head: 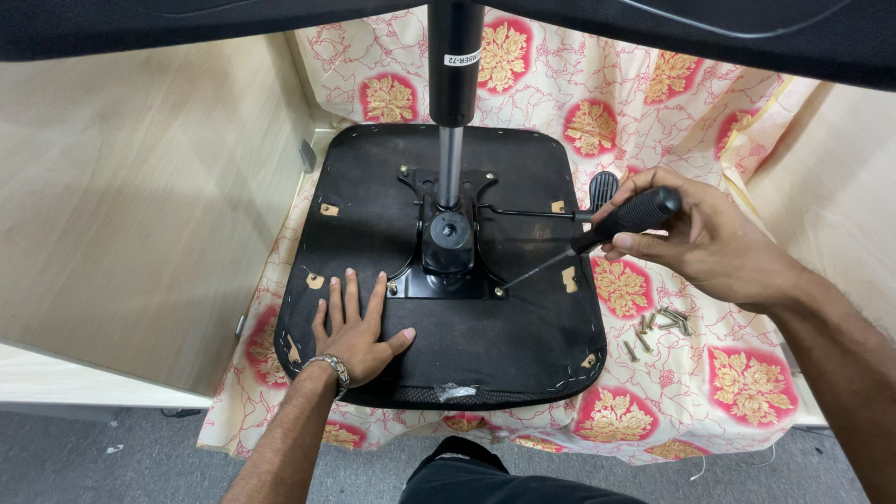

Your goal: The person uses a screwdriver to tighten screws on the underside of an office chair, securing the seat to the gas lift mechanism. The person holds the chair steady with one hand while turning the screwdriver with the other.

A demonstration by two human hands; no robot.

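An upturned black chair seat (523,345) lies on a patterned cloth, with a black metal mounting plate (448,252) bolted at its middle and a gas-lift cylinder (455,103) rising from it. My left hand (353,331) rests flat, fingers spread, on the seat's underside just left of the plate. My right hand (705,238) grips a black-handled screwdriver (597,233). Its tip sits on a screw at the plate's front right corner (499,291). A black adjustment lever (602,189) sticks out to the right beneath that hand.
Several loose screws (658,327) lie on the red and cream floral cloth (747,373) right of the seat. Pale wooden panels (140,205) stand on the left and right. Grey floor (140,448) shows at the bottom. A dark chair part (653,28) overhangs the top.
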